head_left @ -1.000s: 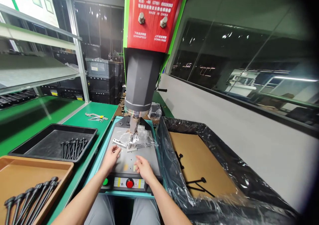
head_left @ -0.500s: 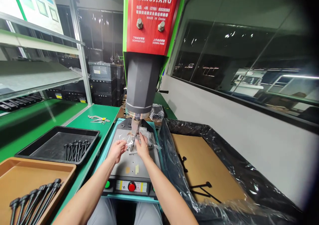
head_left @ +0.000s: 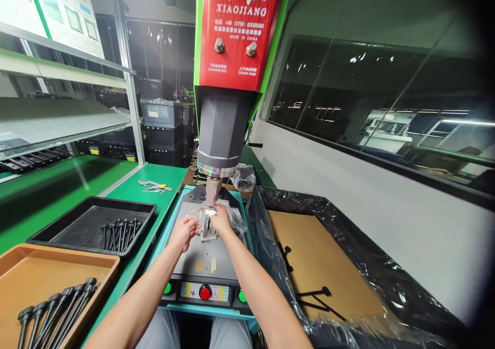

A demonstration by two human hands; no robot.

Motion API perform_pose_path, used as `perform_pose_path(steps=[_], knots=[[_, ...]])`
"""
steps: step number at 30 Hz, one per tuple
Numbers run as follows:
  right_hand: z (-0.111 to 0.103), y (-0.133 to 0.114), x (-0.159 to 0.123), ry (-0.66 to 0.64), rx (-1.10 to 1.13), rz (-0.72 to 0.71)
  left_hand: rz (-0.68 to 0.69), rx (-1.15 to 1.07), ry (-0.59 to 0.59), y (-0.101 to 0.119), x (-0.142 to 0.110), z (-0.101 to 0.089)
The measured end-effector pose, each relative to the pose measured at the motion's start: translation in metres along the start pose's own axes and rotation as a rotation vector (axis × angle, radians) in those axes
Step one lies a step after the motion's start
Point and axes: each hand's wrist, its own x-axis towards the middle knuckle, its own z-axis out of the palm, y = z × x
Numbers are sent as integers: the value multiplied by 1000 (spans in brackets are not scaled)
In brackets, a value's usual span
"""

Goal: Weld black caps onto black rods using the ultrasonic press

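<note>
Clear plastic film lies crumpled around the metal fixture on the press bed. My left hand, just left of the fixture, pinches an edge of this film between thumb and fingers. On the other side, my right hand has its fingers closed on the film at the top of the fixture. Directly above is the metal horn of the press, its tip close to my right fingers. Whether a part sits inside the fixture is hidden by film and fingers.
On the left bench are a black tray and an orange tray, both with black bolt-like parts. Hand tools lie behind them. At right, a plastic-lined box holds several black parts on cardboard. A red button faces me.
My right hand has moved slightly up and inward across the top of the fixture. The film between my hands has shifted, showing more of the fixture. The view has tilted a little.
</note>
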Motion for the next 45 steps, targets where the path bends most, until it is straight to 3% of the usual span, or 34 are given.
perform_pose_path(steps=[6,12,17,21,25,30,34,35,37,40,42,45], knots=[[-3,-10,7,31,-11,25,25,-54,21,2,5,2],[-12,-22,-11,73,22,5,45,-106,34,0,10,2],[-19,-17,-57,74,202,117,61,-100,60,-5,12,3],[-30,-21,-111,-24,430,230,40,-21,71,-14,4,-4],[-50,-46,-149,-47,437,90,29,87,80,-24,-7,-18],[-71,-75,-157,20,317,-126,13,199,83,-26,-21,-37],[-72,-80,-157,21,324,-154,103,283,195,-29,-50,-52],[-70,-79,-158,16,350,-141,157,330,154,-30,-61,-54],[-63,-79,-159,-1,472,-71,267,467,-39,-30,-88,-57],[-49,-82,-163,-64,762,146,347,717,-343,-23,-133,-58],[-40,-86,-167,-112,909,288,348,860,-405,-14,-159,-58],[-28,-96,-174,-224,993,404,324,1012,-358,4,-184,-66]])
